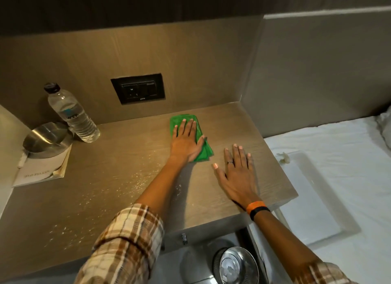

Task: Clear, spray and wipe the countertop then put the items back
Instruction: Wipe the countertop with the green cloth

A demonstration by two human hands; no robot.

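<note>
A folded green cloth [207, 152] lies on the brown wooden countertop [101, 184], towards its back right. My left hand [186, 139] presses flat on the cloth, fingers spread and thumb hooked over its right edge. To the right of it, my right hand [237, 173] rests palm down on the bare counter with its fingers apart and nothing in it. Spray droplets [139, 177] glisten across the middle and front left of the counter.
A clear water bottle [72, 114] stands at the back left beside a steel dish [46, 139] resting on a white booklet [40, 173]. A black wall socket [138, 88] sits behind. A bed [338, 139] with a white tray [313, 199] adjoins on the right. A steel-lidded bin [234, 264] stands below.
</note>
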